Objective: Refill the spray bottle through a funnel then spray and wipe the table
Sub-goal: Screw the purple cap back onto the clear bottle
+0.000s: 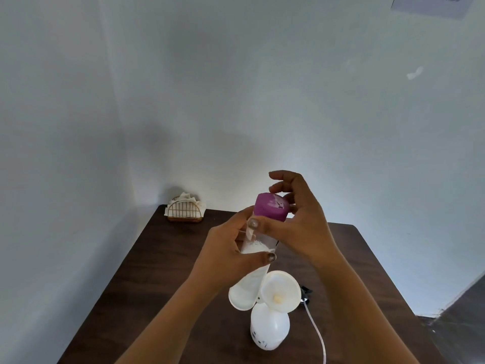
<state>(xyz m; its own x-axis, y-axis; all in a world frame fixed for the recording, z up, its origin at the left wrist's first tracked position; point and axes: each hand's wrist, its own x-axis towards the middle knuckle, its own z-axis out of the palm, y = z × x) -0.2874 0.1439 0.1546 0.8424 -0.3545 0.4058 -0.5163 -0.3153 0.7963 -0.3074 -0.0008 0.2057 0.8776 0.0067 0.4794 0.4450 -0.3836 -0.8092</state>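
While aloft, right hand (299,219) on cap (270,208).

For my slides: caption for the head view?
Left hand holds clear bottle, right hand grips its purple cap, near funnel in spray bottle.

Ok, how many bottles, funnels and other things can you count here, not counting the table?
Bottles: 2 (clear plastic bottle with purple cap, white plastic spray bottle)
Funnels: 1 (white plastic funnel)
Spray heads: 1 (black spray head with clear tube)
Napkin holders: 1 (gold wire napkin holder)
Total: 5
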